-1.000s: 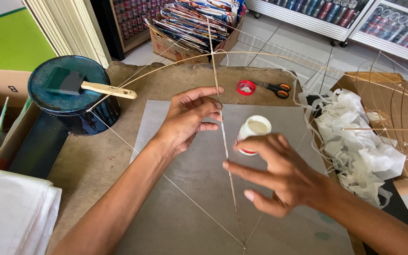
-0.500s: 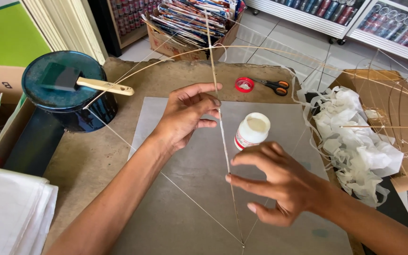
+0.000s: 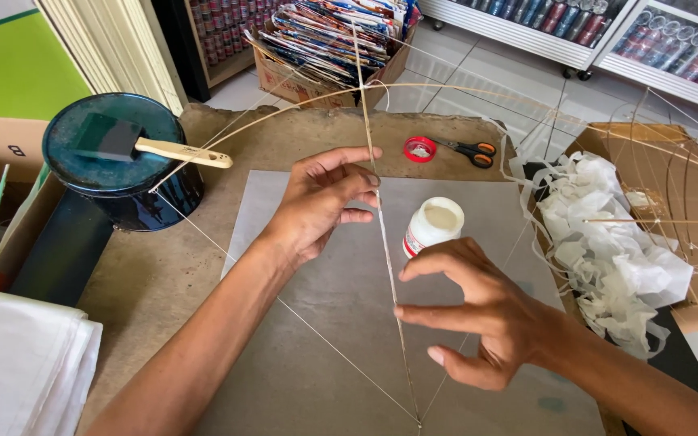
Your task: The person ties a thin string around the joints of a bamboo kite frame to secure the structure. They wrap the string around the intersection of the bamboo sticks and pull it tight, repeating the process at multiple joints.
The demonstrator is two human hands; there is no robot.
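The thin bamboo spine (image 3: 385, 266) runs lengthwise away from the person; the left hand (image 3: 325, 202) apparently pinches it higher up, while the right hand (image 3: 478, 311), fingers spread open, touches lower.

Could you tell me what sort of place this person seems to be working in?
Probably a small shop doubling as a kite-making bench: shelves of drink cans line the tiled floor behind, a box of magazines stands by the table, and both hands work a thin bamboo spine laid over grey paper.
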